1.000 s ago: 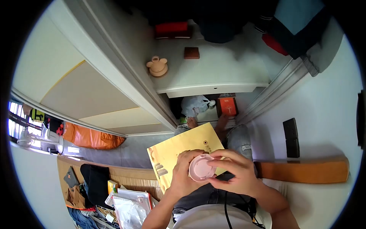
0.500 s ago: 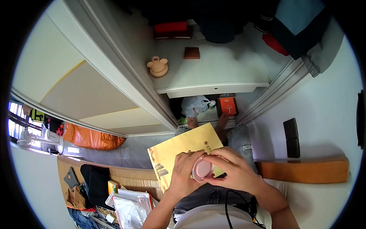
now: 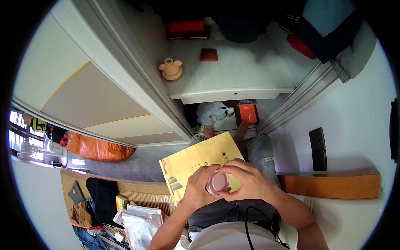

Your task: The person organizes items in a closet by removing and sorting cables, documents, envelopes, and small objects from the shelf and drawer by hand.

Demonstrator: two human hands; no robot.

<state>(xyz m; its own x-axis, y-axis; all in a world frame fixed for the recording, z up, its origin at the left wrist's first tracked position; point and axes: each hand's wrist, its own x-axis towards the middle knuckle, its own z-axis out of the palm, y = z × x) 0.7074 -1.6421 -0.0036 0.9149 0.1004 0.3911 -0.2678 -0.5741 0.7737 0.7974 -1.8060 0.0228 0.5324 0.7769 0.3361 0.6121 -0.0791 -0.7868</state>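
Note:
A small round pink container (image 3: 218, 183) is held between both hands above the lap, its pink top facing up. My left hand (image 3: 197, 188) wraps round its left side. My right hand (image 3: 245, 180) grips the top from the right, with thumb and fingers curved round the rim. Beneath the hands, a flat yellow box or folder (image 3: 200, 157) with dark printing rests across the legs. The container's lower part is hidden by the fingers.
Ahead is an open cabinet shelf (image 3: 233, 77) with a beige bear-shaped item (image 3: 171, 71) and a brown wallet (image 3: 209, 55). Below sit a plastic bag (image 3: 210, 112) and an orange-red box (image 3: 248, 113). Plastic-wrapped papers (image 3: 141, 227) lie at lower left; a wooden armrest (image 3: 329, 186) is at right.
My right hand has shifted from over the pink top to closed round its rim. The container has turned and moved slightly, and the view has shifted a little.

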